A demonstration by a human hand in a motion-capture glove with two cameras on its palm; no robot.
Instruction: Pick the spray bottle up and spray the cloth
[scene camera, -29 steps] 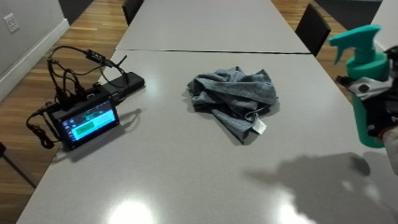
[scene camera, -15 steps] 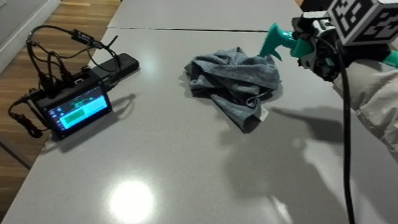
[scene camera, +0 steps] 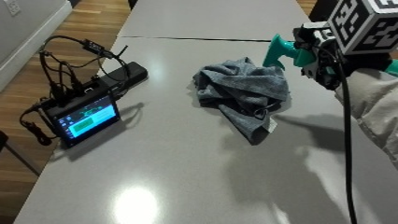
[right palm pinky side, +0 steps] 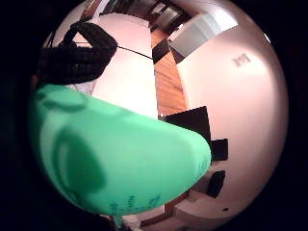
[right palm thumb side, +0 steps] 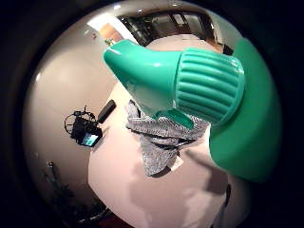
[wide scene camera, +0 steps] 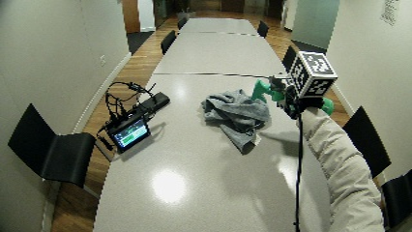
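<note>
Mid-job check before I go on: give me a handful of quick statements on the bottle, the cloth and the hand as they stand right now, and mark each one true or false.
1. The right hand holds the green spray bottle off the table. True.
2. The bottle's nozzle points toward the grey cloth. True.
3. The cloth is folded flat into a neat square. False: it lies crumpled in a heap on the table.
4. The cloth is draped over the small screen device. False: the device sits apart from it, near the table's edge, with its screen lit.
5. The spray bottle stands on the table beside the cloth. False: it is up in the hand, close to the cloth.
</note>
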